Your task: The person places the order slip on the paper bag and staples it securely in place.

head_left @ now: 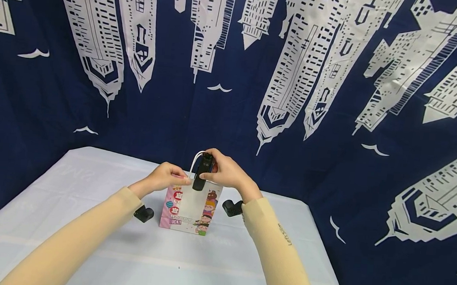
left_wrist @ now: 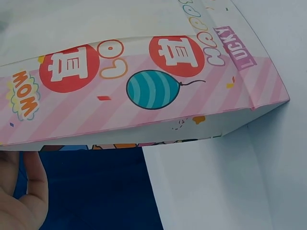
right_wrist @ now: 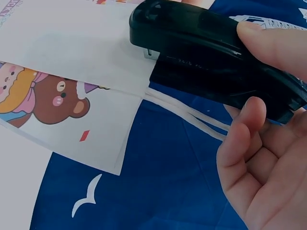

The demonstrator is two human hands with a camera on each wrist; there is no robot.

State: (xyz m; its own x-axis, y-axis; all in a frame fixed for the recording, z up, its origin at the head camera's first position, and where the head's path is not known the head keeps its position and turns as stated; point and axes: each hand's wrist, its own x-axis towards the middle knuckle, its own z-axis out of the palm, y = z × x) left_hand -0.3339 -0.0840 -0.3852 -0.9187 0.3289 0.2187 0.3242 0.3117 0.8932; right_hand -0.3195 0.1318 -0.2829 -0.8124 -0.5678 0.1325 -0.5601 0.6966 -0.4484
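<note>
A paper gift bag (head_left: 169, 216) with pink stripes and cartoon figures stands upright on the table, its white cord handle (head_left: 193, 161) raised. Against its front lies a plain white sheet of paper (head_left: 191, 202), covering part of the print. My left hand (head_left: 164, 177) pinches the bag's top edge on the left, thumb in front. In my right hand (head_left: 228, 171) is a black stapler (right_wrist: 192, 52), gripped between thumb and fingers. The stapler's front end overlaps the top edge of the sheet and bag, beside the handle cords (right_wrist: 192, 115).
White cloth covers the table (head_left: 154, 266). Behind it hangs a dark blue curtain (head_left: 166, 111) printed with white buildings and birds. Black wrist cameras show by both cuffs, the left camera (head_left: 144, 214) and the right camera (head_left: 231, 207), near the bag's sides.
</note>
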